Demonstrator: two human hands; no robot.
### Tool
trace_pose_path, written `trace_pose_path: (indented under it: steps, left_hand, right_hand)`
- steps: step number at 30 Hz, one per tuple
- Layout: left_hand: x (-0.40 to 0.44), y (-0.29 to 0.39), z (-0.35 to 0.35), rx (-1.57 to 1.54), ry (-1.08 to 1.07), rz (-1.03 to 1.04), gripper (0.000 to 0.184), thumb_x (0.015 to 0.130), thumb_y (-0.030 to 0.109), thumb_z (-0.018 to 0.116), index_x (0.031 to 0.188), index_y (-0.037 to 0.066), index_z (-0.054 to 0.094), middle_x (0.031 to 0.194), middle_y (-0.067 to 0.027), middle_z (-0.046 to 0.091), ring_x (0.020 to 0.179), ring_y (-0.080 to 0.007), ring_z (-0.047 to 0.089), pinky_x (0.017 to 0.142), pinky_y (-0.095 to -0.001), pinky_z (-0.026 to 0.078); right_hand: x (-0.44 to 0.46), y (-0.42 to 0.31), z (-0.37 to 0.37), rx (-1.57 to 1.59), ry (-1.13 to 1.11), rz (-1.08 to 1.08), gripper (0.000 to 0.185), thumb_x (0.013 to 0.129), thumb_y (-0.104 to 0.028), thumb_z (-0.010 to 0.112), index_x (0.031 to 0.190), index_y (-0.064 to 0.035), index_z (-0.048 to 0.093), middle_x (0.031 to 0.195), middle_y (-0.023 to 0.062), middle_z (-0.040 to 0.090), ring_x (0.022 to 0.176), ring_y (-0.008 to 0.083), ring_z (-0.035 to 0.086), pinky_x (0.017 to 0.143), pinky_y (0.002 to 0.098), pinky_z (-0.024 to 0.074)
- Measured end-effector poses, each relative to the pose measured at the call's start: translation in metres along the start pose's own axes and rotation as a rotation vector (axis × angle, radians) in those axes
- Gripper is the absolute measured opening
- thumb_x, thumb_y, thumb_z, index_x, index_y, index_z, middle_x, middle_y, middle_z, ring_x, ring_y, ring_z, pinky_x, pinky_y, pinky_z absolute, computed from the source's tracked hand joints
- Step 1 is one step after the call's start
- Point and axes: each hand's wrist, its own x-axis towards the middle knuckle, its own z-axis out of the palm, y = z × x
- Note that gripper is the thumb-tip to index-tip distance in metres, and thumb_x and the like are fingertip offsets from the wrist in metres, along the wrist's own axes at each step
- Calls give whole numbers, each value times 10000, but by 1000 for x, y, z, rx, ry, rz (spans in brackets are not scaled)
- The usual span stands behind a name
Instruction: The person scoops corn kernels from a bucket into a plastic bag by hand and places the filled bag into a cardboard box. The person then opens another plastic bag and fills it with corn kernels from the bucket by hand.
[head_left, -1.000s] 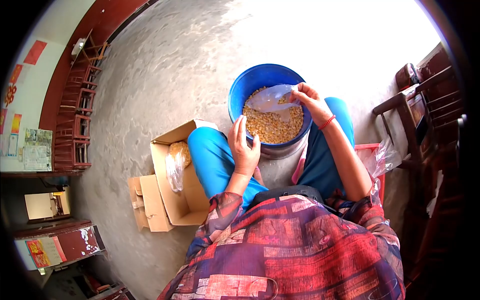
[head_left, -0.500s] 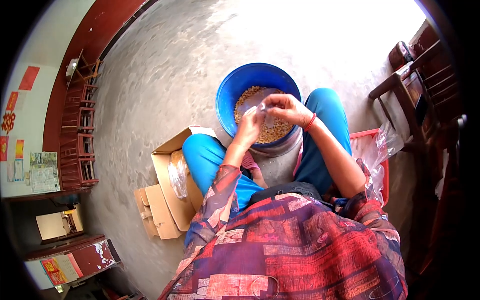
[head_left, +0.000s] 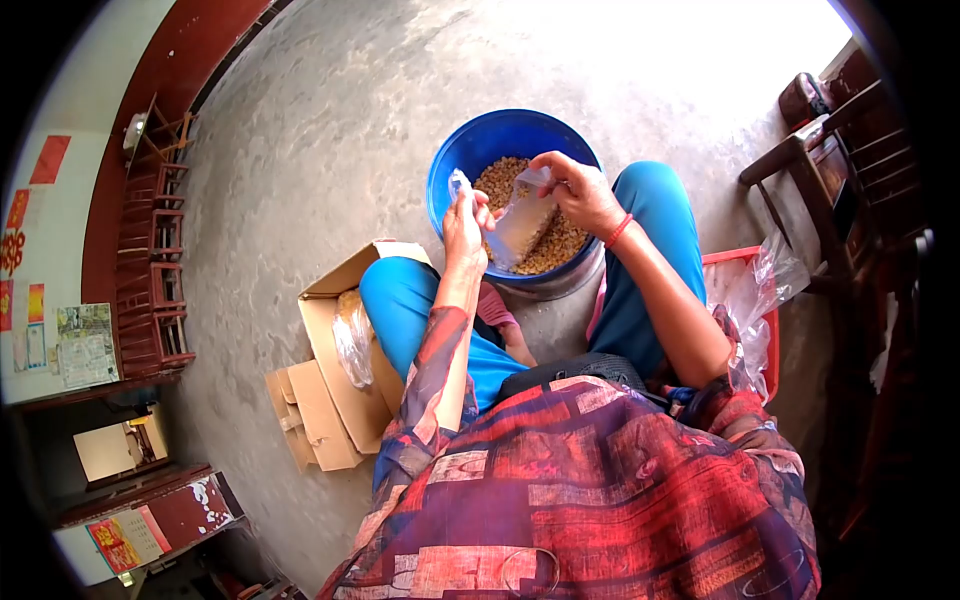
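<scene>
Over a blue bucket [head_left: 440,165] between my knees, both hands hold a clear plastic bag [head_left: 524,228]. My right hand [head_left: 585,197], with a red band at the wrist, pinches the bag's upper edge. On the other side my left hand [head_left: 464,230] is closed on thin plastic, some of it sticking up above the fingers. The bag's body hangs down inside the bucket, in front of small tan pieces [head_left: 497,180] whose exact kind I cannot tell. Whether anything is inside the bag is unclear.
An open cardboard box [head_left: 330,400] stands left of my knee, with a plastic-wrapped yellowish bundle [head_left: 352,340] in it. To the right, clear plastic bags [head_left: 765,285] lie over a red crate [head_left: 772,350]. Dark wooden chairs [head_left: 800,170] are further right; stools [head_left: 155,290] line the left wall.
My hands were close together on crumpled plastic. They have moved apart, left hand to the left, and the bag now hangs spread out between them.
</scene>
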Motion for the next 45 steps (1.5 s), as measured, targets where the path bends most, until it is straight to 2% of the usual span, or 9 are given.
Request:
trace_pose_path:
  steps: [5, 9, 12, 13, 21, 25, 29, 38, 45]
  left_hand:
    - [10, -8, -1, -43, -80, -31, 185, 873, 195, 454, 949, 41, 521, 623, 35, 411, 518, -75, 392, 565, -237, 422]
    - [7, -20, 2, 373, -196, 139, 505, 721, -41, 481, 1206, 62, 384, 805, 5, 431, 650, -49, 405, 570, -210, 394]
    - [4, -31, 8, 595, -515, 205, 683, 656, -114, 595, 1261, 85, 347, 1143, -84, 516, 1066, -184, 508, 869, -280, 438]
    - [3, -32, 7, 745, -605, 378, 617, 714, -33, 606, 1260, 94, 349, 1161, -76, 504, 1037, -158, 524, 856, -275, 444]
    - [3, -35, 4, 967, -425, 275, 268, 883, 274, 478, 1033, 82, 590, 828, -55, 613, 836, -154, 597, 731, -292, 473]
    - [4, -30, 2, 681, -278, 127, 334, 940, 299, 393, 870, 79, 635, 547, 49, 471, 467, -75, 422, 456, -235, 365]
    - [4, -8, 7, 252, -87, 17, 338, 953, 303, 364, 952, 68, 608, 600, 49, 479, 523, -25, 416, 476, -182, 362]
    - [-9, 78, 41, 236, -241, 247, 380, 949, 336, 375, 926, 46, 620, 639, 42, 485, 557, -34, 414, 529, -182, 369]
    - [7, -10, -10, 851, -300, 139, 329, 913, 345, 423, 967, 94, 629, 578, 24, 526, 527, -55, 452, 497, -224, 370]
  right_hand:
    - [4, 22, 13, -104, 81, -347, 167, 684, 20, 501, 791, -67, 596, 722, 76, 563, 690, 248, 546, 636, 334, 446]
    - [-2, 28, 19, -84, -45, -426, 171, 660, 21, 522, 765, -66, 626, 731, 61, 567, 694, 203, 554, 626, 299, 445]
    - [-8, 38, 29, 79, -189, -320, 152, 703, -2, 552, 815, -58, 638, 778, 59, 596, 705, 144, 577, 597, 260, 444]
    - [-10, 34, 29, 31, -204, -306, 130, 721, -16, 562, 821, -56, 636, 798, 66, 608, 709, 138, 585, 601, 259, 450]
    - [-2, 39, 25, -115, 18, -454, 210, 694, -95, 576, 893, -39, 608, 849, 85, 594, 802, 221, 563, 715, 305, 452]
    - [-3, 21, 22, -25, 132, -237, 235, 711, -7, 528, 936, -27, 595, 859, 94, 570, 839, 209, 559, 750, 298, 455]
    - [0, 19, 18, -323, 213, -332, 222, 744, 17, 513, 948, -21, 590, 860, 94, 567, 842, 197, 564, 742, 294, 461]
    - [4, 8, 18, -229, 267, -205, 218, 766, 46, 483, 961, -2, 566, 852, 67, 548, 800, 135, 540, 744, 240, 441]
    - [1, 34, 23, -330, 178, -284, 269, 748, 44, 473, 978, -48, 577, 848, 84, 553, 750, 164, 561, 684, 252, 465]
